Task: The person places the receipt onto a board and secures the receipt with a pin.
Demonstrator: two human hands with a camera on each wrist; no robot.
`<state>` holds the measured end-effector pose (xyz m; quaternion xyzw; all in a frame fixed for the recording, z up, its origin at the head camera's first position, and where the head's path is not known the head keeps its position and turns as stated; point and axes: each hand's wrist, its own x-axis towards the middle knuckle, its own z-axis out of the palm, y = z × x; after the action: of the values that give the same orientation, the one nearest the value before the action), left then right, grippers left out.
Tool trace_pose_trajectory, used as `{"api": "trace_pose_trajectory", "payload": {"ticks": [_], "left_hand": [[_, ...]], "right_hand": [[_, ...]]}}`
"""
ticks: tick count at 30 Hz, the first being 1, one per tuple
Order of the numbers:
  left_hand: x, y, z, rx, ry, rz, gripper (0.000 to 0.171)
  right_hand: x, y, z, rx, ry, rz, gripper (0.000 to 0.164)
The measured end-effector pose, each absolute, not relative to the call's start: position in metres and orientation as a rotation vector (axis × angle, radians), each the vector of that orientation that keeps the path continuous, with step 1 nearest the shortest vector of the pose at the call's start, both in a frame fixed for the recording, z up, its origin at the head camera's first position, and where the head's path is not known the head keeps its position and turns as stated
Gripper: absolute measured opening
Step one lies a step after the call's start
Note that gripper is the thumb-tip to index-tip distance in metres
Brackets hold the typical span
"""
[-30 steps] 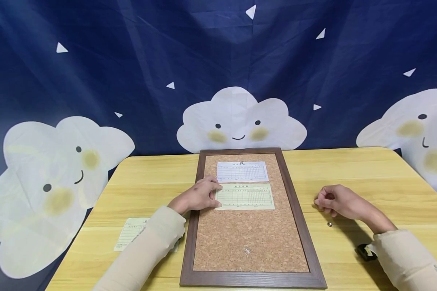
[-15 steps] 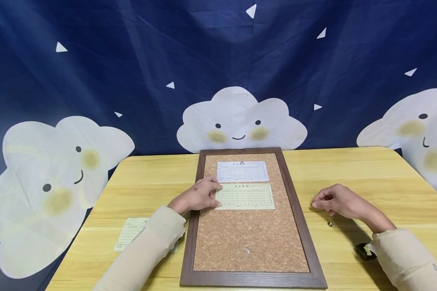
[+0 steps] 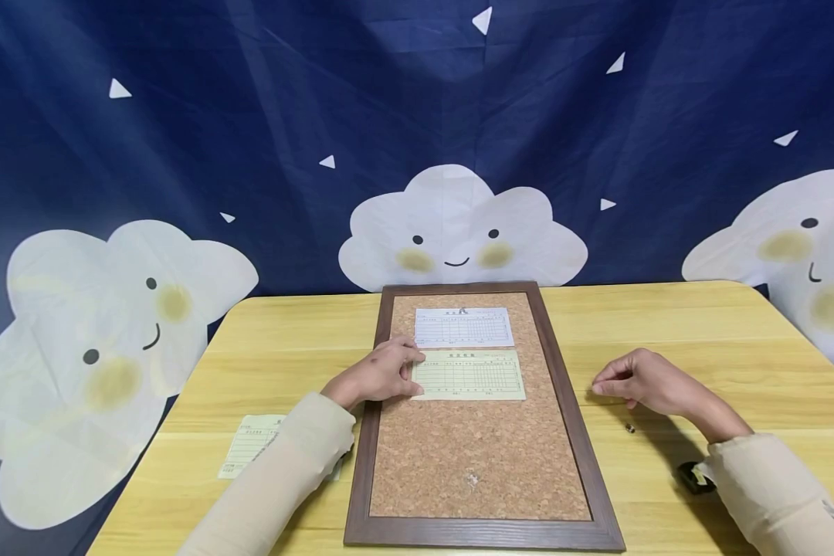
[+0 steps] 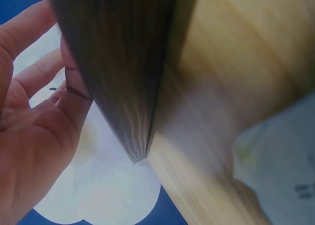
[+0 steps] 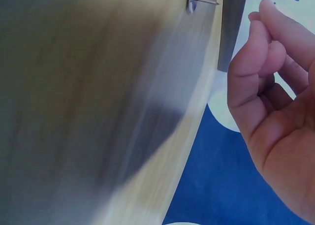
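My left hand (image 3: 382, 371) reaches over the left frame of the corkboard (image 3: 479, 455). Its thumb and fingertips press the left edge of a pale green printed form (image 3: 469, 376) against the cork. Directly above that form is a white printed form (image 3: 463, 327), with a thumbtack (image 3: 462, 310) at its top edge. Right of the board, my right hand (image 3: 656, 386) hovers over the table, thumb and index fingertips together; I cannot tell whether something small is between them. A loose thumbtack (image 5: 193, 0) shows its pin sideways in the right wrist view, below that hand.
Another green form (image 3: 250, 444) lies on the wooden table (image 3: 667, 316), partly covered by the left sleeve. A small shiny spot (image 3: 472, 480) marks the lower cork. A small black object (image 3: 695, 478) is beside the right cuff. A blue cloud-print curtain (image 3: 285, 116) hangs behind.
My right hand has shifted slightly left toward the board, and its index finger has straightened out toward the thumb tip. The left hand stays on the green form.
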<state>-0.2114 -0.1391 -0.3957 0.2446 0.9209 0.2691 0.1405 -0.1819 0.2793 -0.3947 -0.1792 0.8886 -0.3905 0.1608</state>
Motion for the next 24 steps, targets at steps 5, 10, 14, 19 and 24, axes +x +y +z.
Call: {"api": "trace_pose_trajectory", "payload": {"ticks": [5, 10, 14, 19, 24], "left_hand": [[-0.212, -0.139, -0.396, 0.686, 2.661, 0.776, 0.054], [-0.212, -0.139, -0.396, 0.685, 2.656, 0.788, 0.055], [-0.212, -0.138, -0.396, 0.684, 2.652, 0.797, 0.055], [-0.212, -0.138, -0.396, 0.682, 2.651, 0.794, 0.055], [-0.211, -0.139, -0.396, 0.685, 2.658, 0.781, 0.054]], "right_hand": [[-0.183, 0.275, -0.394, -0.573, 2.556, -1.147, 0.012], [-0.186, 0.271, -0.391, -0.564, 2.581, -1.152, 0.014], [-0.188, 0.267, -0.387, -0.516, 2.54, -1.179, 0.013], [-0.19, 0.264, -0.383, -0.506, 2.477, -1.189, 0.018], [-0.191, 0.261, -0.381, -0.529, 2.464, -1.183, 0.016]]}}
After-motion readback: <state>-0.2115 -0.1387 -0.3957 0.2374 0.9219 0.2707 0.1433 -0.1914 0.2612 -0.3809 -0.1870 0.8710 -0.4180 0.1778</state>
